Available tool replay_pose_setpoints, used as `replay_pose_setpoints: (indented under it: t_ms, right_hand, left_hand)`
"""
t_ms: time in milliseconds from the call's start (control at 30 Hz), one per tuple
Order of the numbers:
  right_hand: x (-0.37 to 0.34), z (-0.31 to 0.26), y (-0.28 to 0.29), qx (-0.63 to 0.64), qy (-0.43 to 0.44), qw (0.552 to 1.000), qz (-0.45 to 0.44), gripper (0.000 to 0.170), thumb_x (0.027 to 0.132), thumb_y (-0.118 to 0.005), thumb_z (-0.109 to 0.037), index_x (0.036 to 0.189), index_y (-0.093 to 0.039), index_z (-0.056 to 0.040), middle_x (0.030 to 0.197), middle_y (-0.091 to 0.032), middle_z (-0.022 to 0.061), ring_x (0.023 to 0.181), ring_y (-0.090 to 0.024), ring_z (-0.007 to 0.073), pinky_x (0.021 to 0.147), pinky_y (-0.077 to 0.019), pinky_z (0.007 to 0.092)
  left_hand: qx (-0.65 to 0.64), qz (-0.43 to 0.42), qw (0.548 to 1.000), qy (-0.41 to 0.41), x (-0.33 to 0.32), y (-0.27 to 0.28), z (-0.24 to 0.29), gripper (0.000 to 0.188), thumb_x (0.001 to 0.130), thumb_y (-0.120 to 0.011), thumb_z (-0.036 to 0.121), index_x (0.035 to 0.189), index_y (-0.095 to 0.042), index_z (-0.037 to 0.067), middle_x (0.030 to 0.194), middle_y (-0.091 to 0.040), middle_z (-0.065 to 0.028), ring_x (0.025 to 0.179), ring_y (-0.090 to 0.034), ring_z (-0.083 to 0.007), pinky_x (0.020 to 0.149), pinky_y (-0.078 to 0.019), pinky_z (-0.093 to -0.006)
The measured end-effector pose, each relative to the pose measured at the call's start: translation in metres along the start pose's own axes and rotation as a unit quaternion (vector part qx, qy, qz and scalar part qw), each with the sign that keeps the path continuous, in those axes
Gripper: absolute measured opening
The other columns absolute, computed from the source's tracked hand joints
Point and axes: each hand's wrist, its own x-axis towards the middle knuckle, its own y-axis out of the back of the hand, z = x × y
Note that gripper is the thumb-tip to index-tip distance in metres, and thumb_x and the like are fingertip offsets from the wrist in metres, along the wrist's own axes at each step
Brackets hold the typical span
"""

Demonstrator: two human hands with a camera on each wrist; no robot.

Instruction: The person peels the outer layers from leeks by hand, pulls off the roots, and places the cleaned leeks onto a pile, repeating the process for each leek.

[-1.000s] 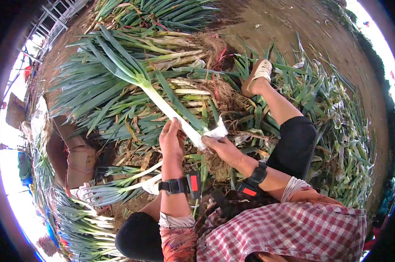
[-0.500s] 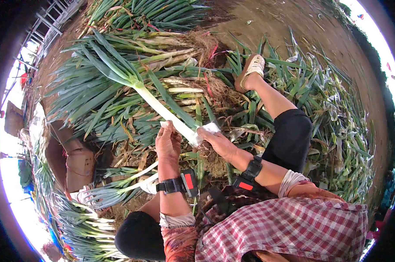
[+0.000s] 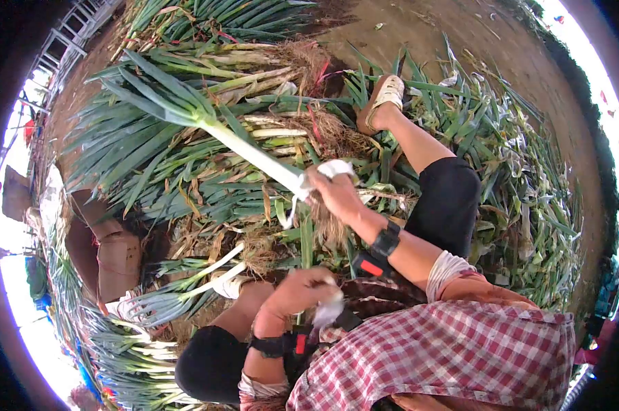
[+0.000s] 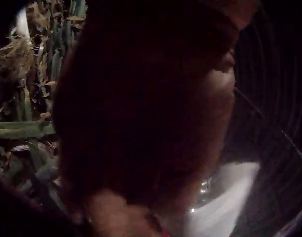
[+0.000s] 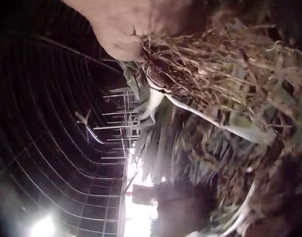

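Observation:
My right hand [image 3: 335, 197] grips a large green onion [image 3: 254, 156] near its root end. The white stalk slants up and left to green leaves, which overlap the pile behind. A whitish peel [image 3: 338, 168] stands out by the right hand, and a thin strip [image 3: 290, 216] dangles below the stalk. In the right wrist view, brown roots [image 5: 215, 64] spread beside the hand. My left hand [image 3: 297, 291] is apart from the stalk, low over the lap, its fingers curled around a thin whitish peel [image 3: 328, 312]. The left wrist view is mostly dark.
Bundles of green onions [image 3: 138, 144] lie beyond the hands, some tied with red string. More onions [image 3: 138, 363] lie at lower left. Loose leaf trimmings [image 3: 522, 198] heap at the right, beside the outstretched leg. A cardboard box [image 3: 117, 264] stands at the left.
The left hand has left the stalk and moved down toward the lap with a whitish peel. The right hand keeps its grip on the green onion; a strip now dangles from its root end.

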Motion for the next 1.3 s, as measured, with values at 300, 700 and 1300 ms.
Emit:
replay_pose_setpoints:
  t_ms: [300,700,1300]
  right_hand:
    - [-0.007,0.009,-0.008,-0.359,0.105,0.927,0.030,0.033,0.085,-0.044,-0.032,0.081,-0.055,-0.0016,0.064,-0.055,0.0170,0.060,-0.055,0.0338,0.053,-0.0418,0.0413]
    - [-0.085,-0.032,0.005,-0.480,0.250,0.841,-0.024,0.016,0.080,-0.048,-0.018,0.077,-0.050,-0.0023,0.067,-0.052,0.0176,0.063,-0.052,0.0371,0.053,-0.0427,0.0434]
    - [-0.058,-0.071,0.057,-0.548,0.085,0.832,0.006,0.039,0.078,-0.051,-0.044,0.070,-0.057,-0.0058,0.068,-0.057,0.0165,0.068,-0.056,0.0331,0.059,-0.0430,0.0417]
  left_hand:
    - [-0.334,0.422,0.839,-0.074,0.049,0.071,-0.020,0.042,0.085,-0.045,0.038,0.105,-0.051,0.002,0.104,-0.053,-0.0102,0.094,-0.049,-0.0183,0.083,-0.0373,-0.0310]
    - [-0.566,0.461,0.673,-0.118,0.127,0.097,0.014,0.027,0.085,-0.049,0.032,0.080,-0.044,0.005,0.064,-0.044,-0.0059,0.051,-0.045,-0.0184,0.046,-0.0416,-0.0328]
    - [-0.572,0.310,0.710,-0.271,0.072,0.112,0.025,0.030,0.086,-0.044,0.034,0.091,-0.047,0.005,0.068,-0.050,-0.0072,0.061,-0.051,-0.0226,0.055,-0.0438,-0.0355]
